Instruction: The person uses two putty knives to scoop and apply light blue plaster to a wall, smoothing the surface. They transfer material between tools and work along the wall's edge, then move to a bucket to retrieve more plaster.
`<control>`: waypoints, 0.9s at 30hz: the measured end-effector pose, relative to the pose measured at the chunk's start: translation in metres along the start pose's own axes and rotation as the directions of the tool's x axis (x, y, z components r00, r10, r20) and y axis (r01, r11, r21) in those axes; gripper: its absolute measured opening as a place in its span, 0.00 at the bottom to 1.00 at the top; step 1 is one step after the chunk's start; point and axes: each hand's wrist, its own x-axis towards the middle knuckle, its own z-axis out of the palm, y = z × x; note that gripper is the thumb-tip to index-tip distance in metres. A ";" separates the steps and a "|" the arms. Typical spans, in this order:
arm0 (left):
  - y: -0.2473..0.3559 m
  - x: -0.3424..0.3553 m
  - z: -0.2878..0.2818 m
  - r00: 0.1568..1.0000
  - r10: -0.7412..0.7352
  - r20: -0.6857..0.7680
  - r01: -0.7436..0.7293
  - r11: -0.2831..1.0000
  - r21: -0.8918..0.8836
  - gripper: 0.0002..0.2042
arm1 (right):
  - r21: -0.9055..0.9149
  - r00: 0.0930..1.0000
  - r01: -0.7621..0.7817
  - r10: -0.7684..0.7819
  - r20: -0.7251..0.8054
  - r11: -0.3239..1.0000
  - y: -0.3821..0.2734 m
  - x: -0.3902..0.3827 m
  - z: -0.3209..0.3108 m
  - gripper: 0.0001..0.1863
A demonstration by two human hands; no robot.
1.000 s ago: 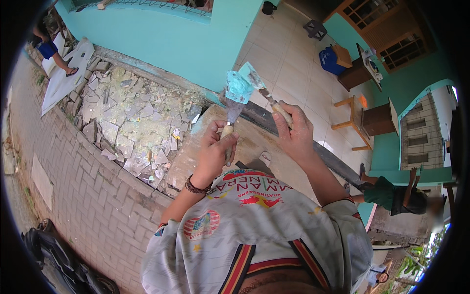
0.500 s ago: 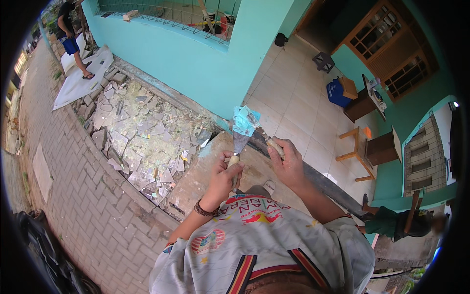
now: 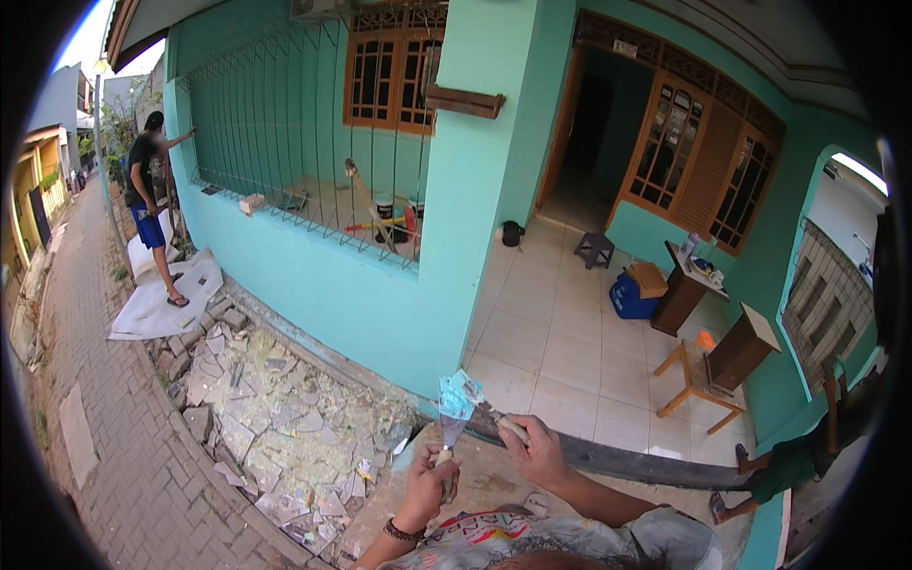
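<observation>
Holds a putty knife [image 3: 454,430] blade-up in the left grip [image 3: 427,484], wrapped tight around the pale handle. Pinches a second scraper [image 3: 514,429] by its handle in the right grip [image 3: 539,458], slanting it up and left toward the first. Carries a lump of turquoise paste [image 3: 458,396] on the left blade, seen against the foot of the turquoise wall [image 3: 427,328]. Hard to make out beneath the paste: the second blade's end, and any contact between both blades. Curled out of sight: some of the right fingertips. Cut off by the lower edge: the printed shirt [image 3: 494,534] and the left forearm. Swallowed partly by the dark rim at right: a person in green shorts [image 3: 787,473]. Too dark to read: the room beyond the doorway [image 3: 591,142].
</observation>
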 end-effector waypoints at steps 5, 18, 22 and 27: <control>0.005 -0.009 0.000 0.999 -0.006 -0.032 0.005 1.000 -0.021 0.13 | 0.125 0.998 -0.068 0.070 -0.005 0.990 -0.012 -0.003 0.001 0.14; 0.003 -0.016 -0.001 0.997 -0.007 -0.073 0.006 1.000 -0.014 0.11 | 0.636 0.855 -0.502 0.446 0.264 0.585 -0.011 -0.002 0.012 0.10; -0.001 -0.018 -0.004 0.997 0.062 -0.047 -0.061 0.998 0.014 0.10 | 0.601 0.850 -0.517 0.446 0.280 0.609 -0.015 0.003 0.012 0.10; -0.005 -0.026 -0.017 0.991 0.089 -0.099 -0.089 0.996 0.011 0.11 | 0.573 0.844 -0.534 0.431 0.319 0.622 -0.019 0.002 0.025 0.09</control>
